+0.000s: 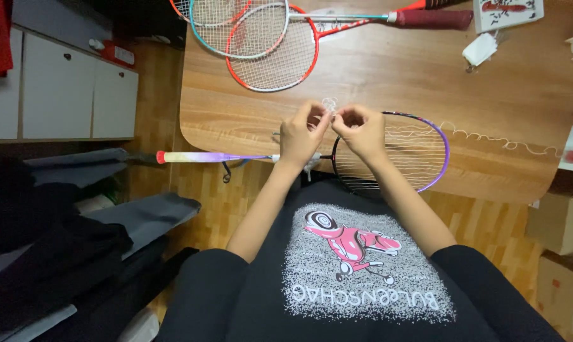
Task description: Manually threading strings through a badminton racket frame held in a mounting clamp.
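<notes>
Wooden floor boards run under a desk (248,107) with a rounded front edge, and white cupboards (64,95) stand at the left wall.

Nearest to the camera is the person's black shirt with a pink printed figure (353,244). From it both bare forearms reach forward over the desk edge. The left hand (300,136) and the right hand (361,132) come together above the front of the desk, almost touching each other. The fingers of each hand are curled and pinched closed on a piece of thin clear string (329,104), which makes a small loop just above the fingertips.

Directly under the hands lies a badminton racket with a purple and black frame (439,136). Its head rests on the desk at the right, partly past the front edge, and its pale purple handle (201,156) sticks out to the left, over the floor. Loose wavy string (489,138) trails from the frame to the right across the desk.

Farther away, at the back of the desk, two more rackets overlap: one with a red frame (272,50) and one with a teal frame (201,39). A small white object (479,49) lies at the back right.
</notes>
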